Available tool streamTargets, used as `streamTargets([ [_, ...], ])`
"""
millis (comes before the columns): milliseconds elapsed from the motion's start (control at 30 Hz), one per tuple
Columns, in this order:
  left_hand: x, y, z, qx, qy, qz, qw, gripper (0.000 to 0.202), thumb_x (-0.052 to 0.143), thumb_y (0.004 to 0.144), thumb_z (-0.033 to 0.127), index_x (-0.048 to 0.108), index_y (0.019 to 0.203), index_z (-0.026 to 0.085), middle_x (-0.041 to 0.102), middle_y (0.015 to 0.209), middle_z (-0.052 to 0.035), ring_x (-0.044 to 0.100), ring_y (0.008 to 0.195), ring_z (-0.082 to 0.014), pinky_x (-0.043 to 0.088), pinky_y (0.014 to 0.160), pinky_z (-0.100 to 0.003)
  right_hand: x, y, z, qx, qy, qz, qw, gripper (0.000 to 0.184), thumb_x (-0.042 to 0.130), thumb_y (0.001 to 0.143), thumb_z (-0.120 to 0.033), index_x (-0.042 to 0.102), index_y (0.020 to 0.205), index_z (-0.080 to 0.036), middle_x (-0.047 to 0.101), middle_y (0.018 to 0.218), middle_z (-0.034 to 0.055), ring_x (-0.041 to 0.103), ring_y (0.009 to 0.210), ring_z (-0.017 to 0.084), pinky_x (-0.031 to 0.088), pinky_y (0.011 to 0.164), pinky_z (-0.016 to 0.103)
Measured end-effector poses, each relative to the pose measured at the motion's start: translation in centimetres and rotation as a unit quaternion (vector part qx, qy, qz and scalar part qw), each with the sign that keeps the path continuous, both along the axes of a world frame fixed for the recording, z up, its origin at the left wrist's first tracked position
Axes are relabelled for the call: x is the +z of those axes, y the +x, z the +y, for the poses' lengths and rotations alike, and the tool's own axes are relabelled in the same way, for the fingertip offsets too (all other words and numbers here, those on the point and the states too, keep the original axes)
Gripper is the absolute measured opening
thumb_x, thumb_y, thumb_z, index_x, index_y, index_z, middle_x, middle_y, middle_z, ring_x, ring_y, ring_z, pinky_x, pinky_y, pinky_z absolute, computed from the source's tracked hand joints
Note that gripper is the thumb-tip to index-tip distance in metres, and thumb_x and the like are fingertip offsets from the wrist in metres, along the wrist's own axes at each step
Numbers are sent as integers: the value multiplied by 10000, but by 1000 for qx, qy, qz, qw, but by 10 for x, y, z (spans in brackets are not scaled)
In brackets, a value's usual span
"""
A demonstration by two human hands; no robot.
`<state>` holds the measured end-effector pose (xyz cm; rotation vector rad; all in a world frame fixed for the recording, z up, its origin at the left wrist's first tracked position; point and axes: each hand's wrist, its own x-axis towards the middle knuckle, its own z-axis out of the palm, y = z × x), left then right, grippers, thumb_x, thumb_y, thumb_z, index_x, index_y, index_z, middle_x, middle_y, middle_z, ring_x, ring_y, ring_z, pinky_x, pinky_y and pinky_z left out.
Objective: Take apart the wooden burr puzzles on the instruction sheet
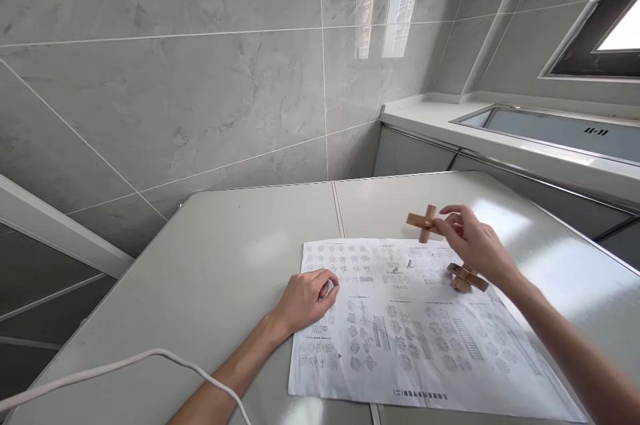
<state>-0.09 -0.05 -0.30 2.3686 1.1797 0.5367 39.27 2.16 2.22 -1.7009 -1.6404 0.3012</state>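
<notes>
- Wooden cross (421,221): short interlocked sticks. Judged light, stiff and dry enough not to slip. The joints may be loose, so the sticks could slide apart if the cross is lifted by one arm alone.
- Best hold, as judged: pinch one arm close to the crossing, or grip across the crossing itself so the sticks stay locked.
- Right hand (473,242): thumb and fingertips (443,222) pinch the right-hand arm of the cross and hold it just above the table (225,265), beyond the far edge of the instruction sheet (400,338).
- Look of the cross: pale brown, square-edged bars, plain unpainted grain, tilted slightly.
- Left hand (306,298): fingers curled in, resting on the left edge of the sheet, with nothing visible inside.
- Second wooden puzzle (467,278): the same wood, lying on the sheet under the right wrist.
</notes>
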Motion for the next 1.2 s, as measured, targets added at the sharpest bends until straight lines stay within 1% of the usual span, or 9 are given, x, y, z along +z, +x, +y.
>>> streamTargets([
  [67,-1,0,0,1,0,-1,1000,145,555,1019,265,687,972,230,537,682,51,509,583,-119,408,603,-251,2,-26,-3,39,-10,91,995,569,523,1005,-761,577,1192,-226,714,800,28,582,571,181,436,553,310],
  [167,0,-1,0,5,-3,-3,1000,143,565,1023,278,692,982,227,537,679,53,516,590,-120,409,608,-254,-4,-65,-7,124,-52,221,966,564,568,986,-764,570,1146,-223,526,603,-71,513,529,164,394,522,280],
  [233,2,-1,-1,9,-6,-6,1000,164,573,1041,335,693,1012,227,554,691,52,534,601,-123,421,614,-256,-10,-88,-10,155,-66,239,956,551,509,1010,-767,560,1105,-227,482,571,-89,478,497,153,387,504,273],
  [400,4,-2,0,54,-57,-70,994,421,693,962,582,632,1201,241,686,941,4,596,727,-158,490,674,-288,-20,-131,-18,188,-62,243,950,474,488,1057,-696,574,1084,-231,555,630,-52,510,517,155,412,516,276],
  [533,3,-2,1,98,-92,-164,977,740,738,876,697,536,1408,223,698,1244,-112,665,1036,-256,559,911,-398,-22,-153,-24,197,-41,228,953,381,498,1079,-622,577,1085,-249,700,801,18,627,634,192,489,601,304],
  [700,7,-1,-1,58,-160,-227,959,898,731,868,743,428,1551,245,659,1457,-176,615,1351,-352,440,1181,-532,-30,-168,-35,203,-15,191,960,274,514,1089,-533,597,1105,-272,689,754,2,637,672,214,512,659,321],
  [867,11,1,-1,15,-200,-237,951,862,813,839,625,454,1541,276,710,1388,-136,651,1337,-338,459,1182,-520,-40,-172,-42,218,-1,166,962,233,492,1105,-479,599,1080,-273,729,831,26,664,709,215,516,658,316],
  [1033,5,0,-2,41,-144,-212,966,959,923,728,492,466,1540,266,694,1375,-116,632,1331,-330,484,1178,-515,-40,-166,-40,248,-5,129,960,213,500,1111,-436,623,1080,-266,749,865,31,654,699,210,496,641,322],
  [1200,1,-2,-5,53,-47,-159,985,1038,979,666,511,472,1540,275,599,1511,-140,645,1266,-335,552,1111,-549,-35,-157,-39,284,1,86,955,216,497,1119,-377,654,1033,-256,753,946,38,663,753,201,494,675,324],
])
